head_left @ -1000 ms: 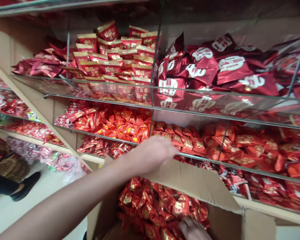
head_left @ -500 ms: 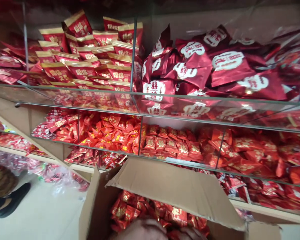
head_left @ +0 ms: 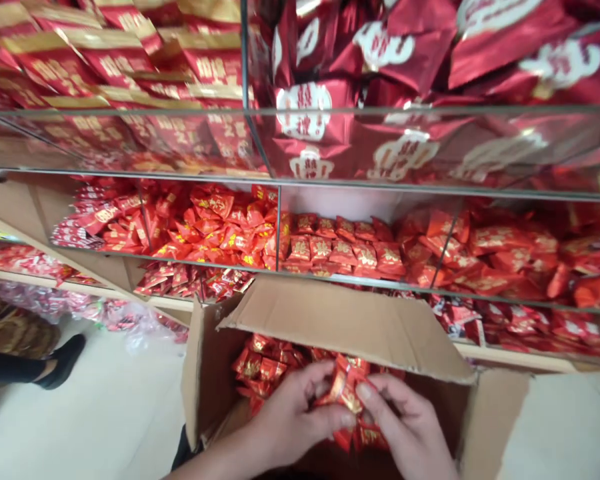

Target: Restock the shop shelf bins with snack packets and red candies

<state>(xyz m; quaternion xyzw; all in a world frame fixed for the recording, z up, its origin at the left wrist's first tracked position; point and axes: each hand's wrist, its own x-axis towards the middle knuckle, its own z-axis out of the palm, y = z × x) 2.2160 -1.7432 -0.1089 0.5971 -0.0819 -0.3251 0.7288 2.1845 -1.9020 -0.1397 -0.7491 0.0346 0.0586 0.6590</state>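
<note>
Both hands are over an open cardboard box point(head_left: 350, 317) in the lower middle of the head view. My left hand point(head_left: 297, 413) has its thumb and fingers curled round small red and gold packets point(head_left: 347, 390). From the right, my right hand point(head_left: 405, 420) pinches the same cluster between thumb and fingers. More red packets point(head_left: 265, 367) lie inside the box, behind and beside my left hand. Exactly how many packets are held cannot be made out.
Glass-fronted shelves hold small red packets point(head_left: 343, 250), gold-topped packets point(head_left: 115, 63) and larger maroon packets point(head_left: 390, 53). At the left, a person's dark shoe point(head_left: 65, 360) rests on the pale floor point(head_left: 115, 407).
My hands have come up into fuller view, with red packets now between their fingers. The view has tilted down, so the shelves appear higher. The person's shoe shows slightly further right.
</note>
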